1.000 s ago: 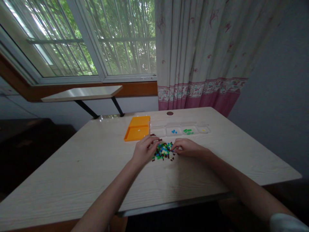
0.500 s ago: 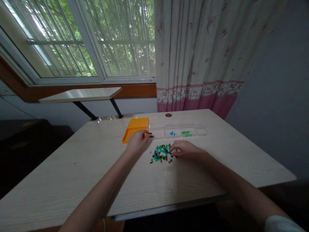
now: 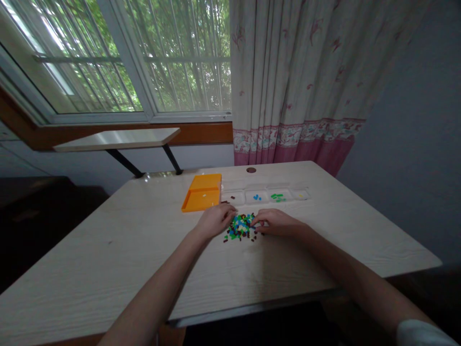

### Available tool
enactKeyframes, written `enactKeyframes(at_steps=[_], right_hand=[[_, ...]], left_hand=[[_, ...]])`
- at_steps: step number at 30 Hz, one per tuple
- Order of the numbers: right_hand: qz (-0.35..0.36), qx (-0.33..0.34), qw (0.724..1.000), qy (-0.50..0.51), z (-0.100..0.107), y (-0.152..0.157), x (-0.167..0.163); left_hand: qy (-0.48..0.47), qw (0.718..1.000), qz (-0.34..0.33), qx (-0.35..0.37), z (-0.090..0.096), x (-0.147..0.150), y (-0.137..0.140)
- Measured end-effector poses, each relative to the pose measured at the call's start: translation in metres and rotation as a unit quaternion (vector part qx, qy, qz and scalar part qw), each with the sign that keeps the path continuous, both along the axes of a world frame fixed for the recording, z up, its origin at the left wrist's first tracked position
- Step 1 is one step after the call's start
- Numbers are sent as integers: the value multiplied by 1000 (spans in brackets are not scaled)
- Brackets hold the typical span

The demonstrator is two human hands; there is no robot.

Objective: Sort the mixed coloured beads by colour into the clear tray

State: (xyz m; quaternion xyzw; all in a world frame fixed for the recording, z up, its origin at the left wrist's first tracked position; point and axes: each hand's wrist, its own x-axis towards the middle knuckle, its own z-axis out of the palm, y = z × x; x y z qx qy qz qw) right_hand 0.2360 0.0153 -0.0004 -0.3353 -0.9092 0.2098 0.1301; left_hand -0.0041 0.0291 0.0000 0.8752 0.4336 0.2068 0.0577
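Observation:
A loose pile of small toy bricks point(image 3: 240, 228) in blue, green, brown and pale yellow lies on the table. My left hand point(image 3: 217, 219) is at the pile's left edge, its fingers curled down and closed; whatever they hold, if anything, is hidden. At the pile's right edge, my right hand point(image 3: 276, 223) has thumb and fingers pinched over the bricks, and I cannot make out what is between them. Behind the pile runs a row of clear trays point(image 3: 245, 196). They hold a few brown bricks point(image 3: 232, 197), blue bricks point(image 3: 257, 197), green bricks point(image 3: 278, 197) and something yellow point(image 3: 301, 195).
An open orange case point(image 3: 201, 199) with small pale bits inside lies left of the trays. A raised shelf point(image 3: 118, 138) on black legs stands at the table's back left. Beyond are a barred window and a long curtain point(image 3: 298, 96). The table's front edge is near me.
My left hand has come back from the leftmost tray to the pile's left edge, uncovering the orange case and the brown bricks. My right hand stays at the pile's right side.

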Motion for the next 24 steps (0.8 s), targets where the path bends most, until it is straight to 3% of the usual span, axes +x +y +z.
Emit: enactKeyframes(at_steps=[5,17,24], right_hand=[[-18,16,1000,1,-7,2,-4],[-71,37,996,31,-10,2,-11],[-94,3,993,67,-13,2,-19]], left_hand=[[10,999,-51,9,7,7,-9],[73,994,-82,29,4,13,-15],[99,992,-74,31,-1,24,-19]])
